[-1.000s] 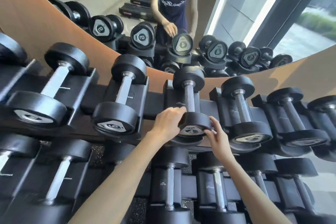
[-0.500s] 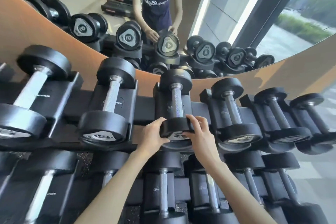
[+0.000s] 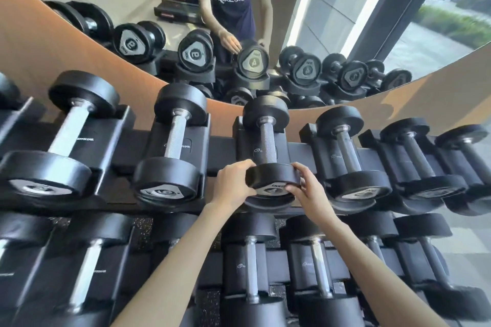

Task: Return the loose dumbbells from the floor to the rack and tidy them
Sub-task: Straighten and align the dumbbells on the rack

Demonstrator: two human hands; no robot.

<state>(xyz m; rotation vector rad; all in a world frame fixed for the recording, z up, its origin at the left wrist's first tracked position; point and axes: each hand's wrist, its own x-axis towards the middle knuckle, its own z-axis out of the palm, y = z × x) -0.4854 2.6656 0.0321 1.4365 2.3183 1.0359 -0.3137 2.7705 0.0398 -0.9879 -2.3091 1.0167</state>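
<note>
Left hand (image 3: 233,183) and right hand (image 3: 310,191) close their grip round the dumbbell head (image 3: 271,176). Turning it could pinch fingers (image 3: 245,166) against the cradle (image 3: 245,141).

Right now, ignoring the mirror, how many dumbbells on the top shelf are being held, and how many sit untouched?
1 held dumbbell, left hand and right hand gripping its near head
5 untouched dumbbells
Total: 6, plus another dumbbell cut off at the left edge.

A single wide-angle view is taken from the head, facing forward and down, close above the black two-tier dumbbell rack (image 3: 221,150), upper tier beyond the fingers (image 3: 245,164).
</note>
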